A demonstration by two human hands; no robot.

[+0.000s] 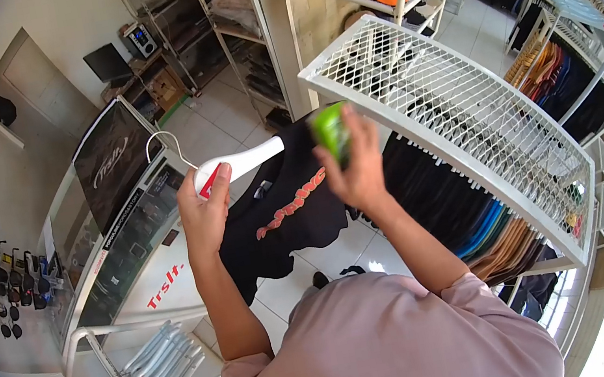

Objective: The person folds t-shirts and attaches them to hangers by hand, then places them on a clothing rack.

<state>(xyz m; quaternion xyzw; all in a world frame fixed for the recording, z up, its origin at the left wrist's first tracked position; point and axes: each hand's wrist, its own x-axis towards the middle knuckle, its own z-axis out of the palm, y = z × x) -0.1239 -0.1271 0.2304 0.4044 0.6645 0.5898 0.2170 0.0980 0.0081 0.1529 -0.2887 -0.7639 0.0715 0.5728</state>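
My left hand (208, 208) is closed around the middle of a white clothes hanger (253, 158), its wire hook pointing up and left. A black T-shirt (279, 244) with red-and-white lettering hangs from the hanger, one white arm of which shows uncovered. In my right hand (355, 159) is a bright green object (331, 132), blurred, so I cannot tell its kind. It overlaps the upper right part of the shirt, near the shoulder.
A white mesh-topped clothes rack (459, 122) with hanging garments stands close on my right. At left are a glass display counter (126, 258) and a rail of white hangers (163, 363). Sunglasses (15, 288) hang at far left; shelves (244, 30) stand ahead.
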